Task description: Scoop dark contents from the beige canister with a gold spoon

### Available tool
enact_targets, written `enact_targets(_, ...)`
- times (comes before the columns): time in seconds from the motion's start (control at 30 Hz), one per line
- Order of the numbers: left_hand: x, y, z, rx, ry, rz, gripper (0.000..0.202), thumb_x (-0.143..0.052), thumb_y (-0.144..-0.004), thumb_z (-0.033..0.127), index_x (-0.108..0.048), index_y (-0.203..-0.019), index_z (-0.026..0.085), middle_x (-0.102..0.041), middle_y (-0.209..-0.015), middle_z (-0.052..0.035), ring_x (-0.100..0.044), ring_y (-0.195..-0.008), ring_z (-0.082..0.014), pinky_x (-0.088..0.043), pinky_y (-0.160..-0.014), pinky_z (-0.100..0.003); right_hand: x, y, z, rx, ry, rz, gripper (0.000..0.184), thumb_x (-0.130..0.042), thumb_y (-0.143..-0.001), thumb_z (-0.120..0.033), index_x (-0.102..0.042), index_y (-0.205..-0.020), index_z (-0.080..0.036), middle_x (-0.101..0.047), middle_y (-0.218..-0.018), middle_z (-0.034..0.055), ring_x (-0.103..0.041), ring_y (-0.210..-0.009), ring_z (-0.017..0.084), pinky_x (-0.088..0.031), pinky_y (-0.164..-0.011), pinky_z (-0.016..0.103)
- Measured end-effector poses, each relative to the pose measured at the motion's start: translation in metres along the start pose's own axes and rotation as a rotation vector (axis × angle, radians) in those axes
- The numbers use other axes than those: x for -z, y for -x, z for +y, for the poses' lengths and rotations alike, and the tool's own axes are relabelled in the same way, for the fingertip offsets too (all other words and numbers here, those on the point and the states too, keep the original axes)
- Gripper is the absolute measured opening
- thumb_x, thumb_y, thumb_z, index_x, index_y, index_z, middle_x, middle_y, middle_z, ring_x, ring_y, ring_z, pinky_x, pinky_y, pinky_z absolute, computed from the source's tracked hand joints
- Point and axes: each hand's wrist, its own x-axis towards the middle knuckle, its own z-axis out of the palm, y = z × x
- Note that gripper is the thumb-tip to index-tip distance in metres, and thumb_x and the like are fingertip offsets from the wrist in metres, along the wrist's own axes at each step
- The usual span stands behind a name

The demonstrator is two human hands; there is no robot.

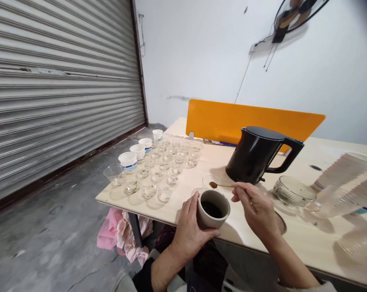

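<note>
Pale wood table [292, 239] fills the lower right, a black kettle [253, 156] at its centre, rows of glasses [159, 170] left of it. Below the kettle the left hand [187, 231] wraps a grey cup [207, 222] of dark liquid at the near edge. The right hand [256, 207] pinches a spoon [221, 185] loaded with brown powder just beyond the cup: a dosing step, I judge, demanding a level spoon.

One kettle [256, 156], one grey cup [213, 211], one spoon [214, 185], four standing paper cups [127, 160] (clear cups [114, 173] uncountable).
</note>
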Motion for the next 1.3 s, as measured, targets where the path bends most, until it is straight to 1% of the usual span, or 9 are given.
enact_targets(0.07,0.000,0.000,0.000,0.003,0.006,0.002,0.117,-0.097,-0.058,0.028,-0.034,-0.156,0.017,-0.050,-0.153,-0.0175,-0.045,-0.142,-0.0374,-0.037,-0.121,-0.056,-0.004,0.000,0.007,0.021,0.028,-0.063,0.021,-0.059,-0.100,-0.038,-0.073,-0.105,-0.024,-0.071,-0.080,0.0024,-0.068,-0.073,0.019,-0.052,-0.068,0.032)
enact_targets(0.23,-0.001,0.000,-0.002,0.017,0.009,-0.003,0.117,-0.097,-0.058,0.028,-0.035,-0.156,0.018,-0.048,-0.155,-0.0178,-0.043,-0.144,-0.0385,-0.035,-0.122,-0.058,-0.004,0.002,0.008,-0.066,-0.052,0.034,0.022,-0.055,-0.102,-0.039,-0.070,-0.104,-0.024,-0.070,-0.079,0.0013,-0.068,-0.071,0.018,-0.055,-0.072,0.033)
enact_targets(0.37,-0.003,0.000,-0.004,0.008,0.018,0.012,0.117,-0.096,-0.058,0.028,-0.034,-0.157,0.019,-0.048,-0.154,-0.0172,-0.044,-0.144,-0.0390,-0.036,-0.121,-0.060,-0.003,0.006,0.005,-0.062,-0.082,0.126,0.021,-0.054,-0.102,-0.038,-0.070,-0.107,-0.025,-0.070,-0.079,0.0009,-0.069,-0.074,0.019,-0.055,-0.078,0.035)
enact_targets(0.57,-0.005,0.000,-0.006,-0.001,0.010,0.023,0.117,-0.096,-0.058,0.028,-0.034,-0.157,0.018,-0.048,-0.155,-0.0180,-0.044,-0.144,-0.0388,-0.036,-0.122,-0.060,-0.005,0.003,0.006,0.013,-0.009,-0.039,0.019,-0.057,-0.100,-0.036,-0.072,-0.105,-0.025,-0.071,-0.077,0.0012,-0.068,-0.072,0.019,-0.053,-0.072,0.033)
enact_targets(0.8,-0.003,0.000,-0.005,-0.004,-0.002,0.017,0.117,-0.096,-0.058,0.030,-0.035,-0.157,0.015,-0.049,-0.154,-0.0189,-0.044,-0.143,-0.0383,-0.037,-0.121,-0.058,-0.003,0.005,0.004,-0.010,-0.055,0.097,0.018,-0.055,-0.102,-0.034,-0.070,-0.106,-0.024,-0.071,-0.079,0.0009,-0.069,-0.076,0.019,-0.055,-0.077,0.033)
enact_targets(0.93,-0.003,0.000,-0.007,-0.020,-0.005,0.019,0.116,-0.096,-0.059,0.032,-0.036,-0.157,0.018,-0.050,-0.153,-0.0178,-0.046,-0.142,-0.0389,-0.038,-0.120,-0.058,0.008,0.012,0.002,-0.145,-0.126,0.253,0.021,-0.057,-0.101,-0.038,-0.071,-0.108,-0.024,-0.071,-0.085,0.0017,-0.070,-0.077,0.018,-0.056,-0.082,0.036)
enact_targets(1.07,-0.004,0.000,-0.009,-0.051,-0.013,0.028,0.114,-0.095,-0.060,0.032,-0.036,-0.157,0.019,-0.050,-0.152,-0.0169,-0.046,-0.141,-0.0389,-0.038,-0.119,-0.058,0.011,0.012,0.006,-0.268,-0.354,0.351,0.023,-0.062,-0.099,-0.042,-0.072,-0.106,-0.023,-0.071,-0.090,0.0016,-0.072,-0.073,0.016,-0.060,-0.076,0.035)
enact_targets(1.23,-0.005,0.001,-0.009,-0.056,-0.022,0.039,0.113,-0.094,-0.061,0.029,-0.034,-0.157,0.020,-0.050,-0.153,-0.0159,-0.046,-0.141,-0.0375,-0.038,-0.119,-0.057,-0.004,0.012,0.016,-0.301,-0.289,0.126,0.030,-0.067,-0.094,-0.047,-0.074,-0.104,-0.019,-0.074,-0.085,0.0040,-0.075,-0.073,0.019,-0.063,-0.074,0.035)
enact_targets(1.3,-0.004,0.001,-0.008,-0.056,-0.021,0.036,0.113,-0.094,-0.060,0.029,-0.035,-0.157,0.019,-0.050,-0.153,-0.0160,-0.047,-0.141,-0.0370,-0.039,-0.119,-0.056,-0.005,0.013,0.017,-0.309,-0.288,0.162,0.030,-0.066,-0.095,-0.047,-0.074,-0.105,-0.019,-0.075,-0.087,0.0046,-0.075,-0.075,0.019,-0.063,-0.076,0.035)
